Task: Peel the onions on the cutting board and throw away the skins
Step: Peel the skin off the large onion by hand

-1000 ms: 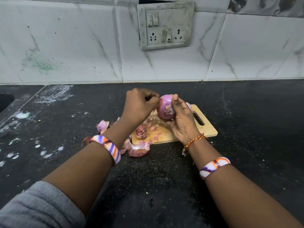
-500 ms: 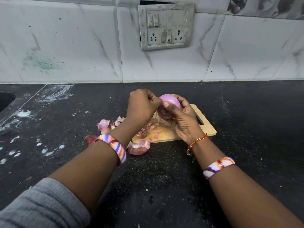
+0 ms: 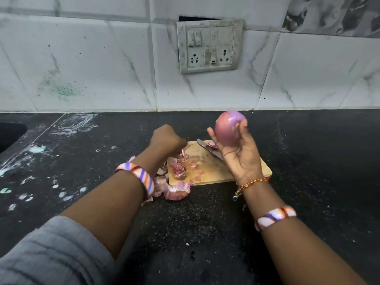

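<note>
My right hand point(image 3: 238, 157) holds a purple onion point(image 3: 228, 128) up above the wooden cutting board point(image 3: 213, 171), fingers curled round it. My left hand point(image 3: 166, 140) is curled at the board's left end, over a scrap of skin; whether it pinches the skin I cannot tell. Several pink onion skins point(image 3: 178, 169) lie on the board's left half, and bigger pieces of skin point(image 3: 176, 191) lie on the black counter by its near left corner. A knife blade point(image 3: 207, 149) lies on the board behind my right hand.
The black counter point(image 3: 308, 161) is speckled, with white smears at the left. A sink edge point(image 3: 10, 134) shows at the far left. The tiled wall carries a switch and socket plate point(image 3: 208, 46).
My right hand has lifted the onion up and to the right, away from my left hand. My left hand has dropped toward the skins on the board. The knife has come into sight.
</note>
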